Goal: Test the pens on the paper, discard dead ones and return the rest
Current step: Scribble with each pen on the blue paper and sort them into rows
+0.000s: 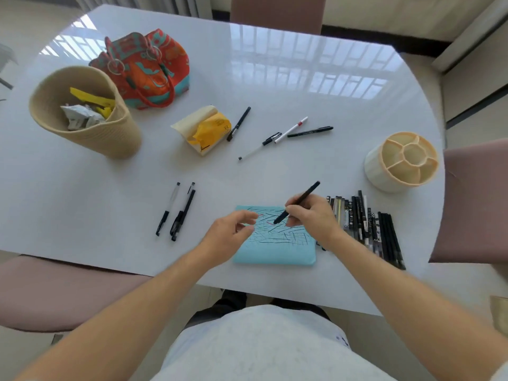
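Your right hand (310, 215) pinches the slim black pen (298, 202); left hand (233, 229) hovers loosely curled, seemingly empty. Steady the scribbled blue paper pad (275, 251), then stroke lightly across a bare patch.

Right hand (310, 215) gripping black pen (298, 202) over blue paper (275, 248)
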### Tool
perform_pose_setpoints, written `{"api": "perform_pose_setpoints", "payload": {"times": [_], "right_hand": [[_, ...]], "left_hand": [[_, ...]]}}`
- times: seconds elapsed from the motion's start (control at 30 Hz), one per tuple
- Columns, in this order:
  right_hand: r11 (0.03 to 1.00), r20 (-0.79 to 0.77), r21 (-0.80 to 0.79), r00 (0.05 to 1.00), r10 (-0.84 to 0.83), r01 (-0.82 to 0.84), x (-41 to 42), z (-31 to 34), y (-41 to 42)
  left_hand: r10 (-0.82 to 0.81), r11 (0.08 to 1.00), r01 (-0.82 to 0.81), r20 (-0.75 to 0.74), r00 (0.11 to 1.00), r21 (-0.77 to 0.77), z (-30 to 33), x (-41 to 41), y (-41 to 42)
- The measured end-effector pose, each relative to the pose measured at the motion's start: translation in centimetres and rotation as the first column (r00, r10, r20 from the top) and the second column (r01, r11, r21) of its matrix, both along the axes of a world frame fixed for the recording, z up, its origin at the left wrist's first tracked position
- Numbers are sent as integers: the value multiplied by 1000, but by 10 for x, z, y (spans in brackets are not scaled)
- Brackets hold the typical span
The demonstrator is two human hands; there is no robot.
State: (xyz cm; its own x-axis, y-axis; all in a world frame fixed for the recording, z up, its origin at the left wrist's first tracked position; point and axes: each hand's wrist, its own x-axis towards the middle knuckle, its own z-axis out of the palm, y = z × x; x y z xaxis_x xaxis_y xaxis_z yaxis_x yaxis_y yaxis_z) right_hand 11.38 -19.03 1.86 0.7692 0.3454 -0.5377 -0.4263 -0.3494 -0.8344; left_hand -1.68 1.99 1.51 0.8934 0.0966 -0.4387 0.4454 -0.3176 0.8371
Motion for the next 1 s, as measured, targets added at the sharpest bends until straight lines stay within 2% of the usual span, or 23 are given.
{"api": "perform_pose_setpoints", "payload": {"times": [0.1,0.23,0.33,0.4,0.5,0.57,0.63,0.67,0.73,0.83,1.0], "right_hand": [[989,-86,108,992,-90,99,-42,7,-10],[965,-128,148,972,-197,215,-79,13,-20],[927,-128,151,936,-327,344,-97,12,-30],[894,-127,145,904,-407,423,-105,9,-32],[874,-120,116,880,-460,473,-111,2,-29],[793,-137,69,793,-594,606,-100,-1,-39],[715,-139,33,712,-688,698,-81,-4,-63],[730,-122,15,726,-677,683,-72,-5,-72],[822,-79,6,819,-568,570,-68,-9,-72],[941,-17,47,942,-335,335,-86,-15,-32],[999,159,-23,986,-43,47,-109,-25,14]], "left_hand": [[-96,994,93,-44,994,-51,10,5,-19],[-321,938,321,-21,947,127,13,2,-35],[-431,865,408,15,902,290,11,-3,-38],[-500,797,428,70,863,426,10,-3,-43],[-536,743,403,114,836,534,6,-2,-48],[-519,695,395,39,854,600,0,-10,-35],[-428,678,333,-16,904,655,-8,-26,-7],[-382,684,281,3,924,673,-11,-34,7],[-346,700,221,51,937,679,-15,-45,22],[-389,728,268,58,919,631,-22,-49,17],[-507,701,375,54,860,607,-35,-63,8]]}}
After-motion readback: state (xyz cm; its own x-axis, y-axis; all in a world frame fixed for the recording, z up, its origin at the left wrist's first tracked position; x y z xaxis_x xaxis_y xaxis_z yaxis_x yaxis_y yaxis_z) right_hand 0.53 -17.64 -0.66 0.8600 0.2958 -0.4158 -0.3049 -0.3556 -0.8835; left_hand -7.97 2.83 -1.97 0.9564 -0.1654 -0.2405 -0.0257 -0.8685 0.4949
